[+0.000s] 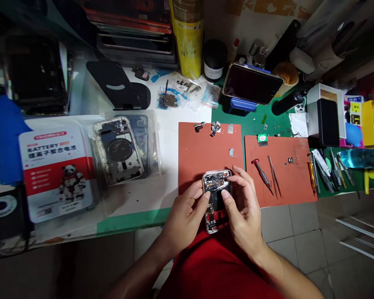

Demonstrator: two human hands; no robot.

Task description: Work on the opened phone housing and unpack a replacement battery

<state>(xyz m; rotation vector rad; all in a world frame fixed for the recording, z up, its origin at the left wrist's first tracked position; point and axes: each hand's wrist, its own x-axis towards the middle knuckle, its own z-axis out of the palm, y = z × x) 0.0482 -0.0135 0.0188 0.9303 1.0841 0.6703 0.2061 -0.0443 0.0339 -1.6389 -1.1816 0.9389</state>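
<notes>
An opened phone housing (218, 203) with its inner parts showing is held up between both hands, over the near edge of the orange mat. My left hand (188, 211) grips its left side, thumb on top and fingers curled around the frame. On the right side, my right hand (244, 207) presses its thumb onto the inside, with the index finger at the top right corner. Small metal parts, among them a bracket (232, 152) and a camera-like module (215, 128), lie on the mat beyond the phone.
A second orange mat (293, 178) carries a screwdriver (262, 176) and tweezers (274, 176). A phone (252, 85) leans on a blue stand behind. To the left lie another phone housing (120, 149) and a battery package (57, 166). A yellow can (188, 45) stands at the back.
</notes>
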